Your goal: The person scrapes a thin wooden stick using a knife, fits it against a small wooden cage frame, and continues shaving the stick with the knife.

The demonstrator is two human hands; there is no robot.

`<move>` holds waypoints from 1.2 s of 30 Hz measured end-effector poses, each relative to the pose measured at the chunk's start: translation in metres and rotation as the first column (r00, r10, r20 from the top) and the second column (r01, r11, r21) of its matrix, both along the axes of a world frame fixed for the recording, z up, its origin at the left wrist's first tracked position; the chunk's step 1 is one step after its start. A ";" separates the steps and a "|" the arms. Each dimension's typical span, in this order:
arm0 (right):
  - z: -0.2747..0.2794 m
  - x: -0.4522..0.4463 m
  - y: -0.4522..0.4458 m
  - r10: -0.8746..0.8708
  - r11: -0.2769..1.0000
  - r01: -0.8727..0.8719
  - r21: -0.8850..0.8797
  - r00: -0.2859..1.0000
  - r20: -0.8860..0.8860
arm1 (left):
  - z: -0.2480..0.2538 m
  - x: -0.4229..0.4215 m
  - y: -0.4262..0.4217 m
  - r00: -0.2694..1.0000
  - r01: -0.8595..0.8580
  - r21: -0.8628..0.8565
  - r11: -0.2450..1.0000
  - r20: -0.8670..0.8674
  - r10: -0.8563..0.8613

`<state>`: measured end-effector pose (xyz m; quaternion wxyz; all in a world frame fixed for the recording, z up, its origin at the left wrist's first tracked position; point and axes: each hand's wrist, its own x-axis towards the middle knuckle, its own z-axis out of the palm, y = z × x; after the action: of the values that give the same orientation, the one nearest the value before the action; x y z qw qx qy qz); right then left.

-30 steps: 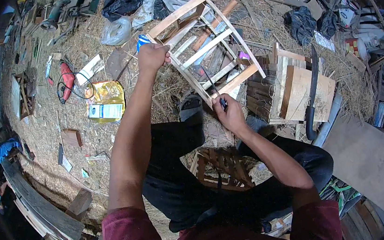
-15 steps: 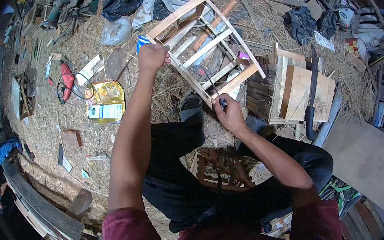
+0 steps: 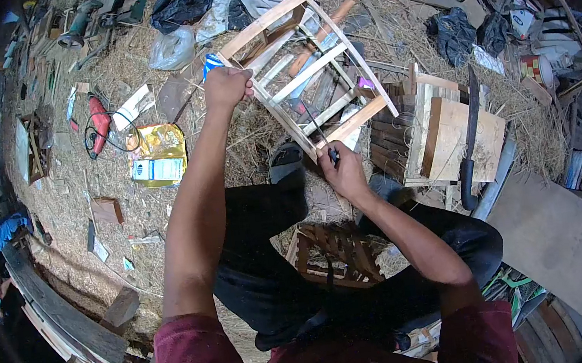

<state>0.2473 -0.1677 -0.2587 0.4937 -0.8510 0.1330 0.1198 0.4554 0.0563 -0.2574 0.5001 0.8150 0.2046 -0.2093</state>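
Pinching wooden frame (image 3: 324,62): left hand (image 3: 226,87) on side rail (image 3: 285,121); right hand (image 3: 344,171) clasps thin tool (image 3: 333,154) at near corner.
Crossbars (image 3: 301,79) fitted; remaining work unclear.

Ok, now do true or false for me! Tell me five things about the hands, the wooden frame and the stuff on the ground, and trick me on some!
1. The right hand is empty. False: the right hand holds a thin tool with a dark handle.
2. The left hand holds the wooden frame. True.
3. The left hand holds the red power tool. False: the red power tool lies on the ground.
4. The long knife lies across a pale board. True.
5. Both sleeves are dark red. True.
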 end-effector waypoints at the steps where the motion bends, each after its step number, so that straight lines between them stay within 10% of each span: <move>1: 0.001 0.000 0.000 0.005 1.000 -0.005 -0.006 1.000 0.000 | 0.000 0.000 0.001 1.000 0.016 0.010 1.000 0.008 -0.016; 36: -0.003 -0.001 0.005 -0.069 0.998 0.069 -0.012 0.994 -0.086 | 0.000 -0.002 -0.001 0.999 -0.018 -0.054 0.998 0.035 0.020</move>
<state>0.2461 -0.1623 -0.2614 0.4876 -0.8421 0.1840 0.1388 0.4530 0.0550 -0.2571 0.5274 0.8028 0.1979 -0.1955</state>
